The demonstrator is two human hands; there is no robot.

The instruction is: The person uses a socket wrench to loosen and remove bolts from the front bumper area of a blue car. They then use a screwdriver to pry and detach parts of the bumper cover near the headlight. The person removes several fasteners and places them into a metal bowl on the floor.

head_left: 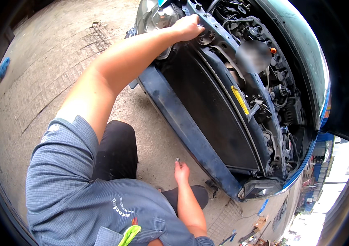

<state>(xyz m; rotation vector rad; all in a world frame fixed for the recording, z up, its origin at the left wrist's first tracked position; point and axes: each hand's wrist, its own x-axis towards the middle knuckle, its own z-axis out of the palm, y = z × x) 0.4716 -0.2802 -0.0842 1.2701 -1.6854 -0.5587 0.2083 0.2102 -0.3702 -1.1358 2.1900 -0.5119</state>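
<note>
My left hand [188, 28] reaches over the front end of a car with its hood up. Its fingers are curled at the dark blue upper crossmember [256, 86], beside a clear headlight [156, 20]; whatever they grip is hidden. Lower down, my right hand [181, 170] is closed round a small metal tool [177, 160] with a rounded end, perhaps a wrench; most of it is covered by the fingers. That hand hangs in front of the bumper beam [182, 123], apart from the car. Behind the beam stands the dark radiator [211, 106].
The engine bay [283, 78] lies behind the crossmember, under the windshield [305, 37]. A yellow label [240, 100] sits above the radiator. Another headlight [260, 187] is at the car's near right corner. A blue cloth [3, 68] lies on the concrete floor [55, 78] at far left.
</note>
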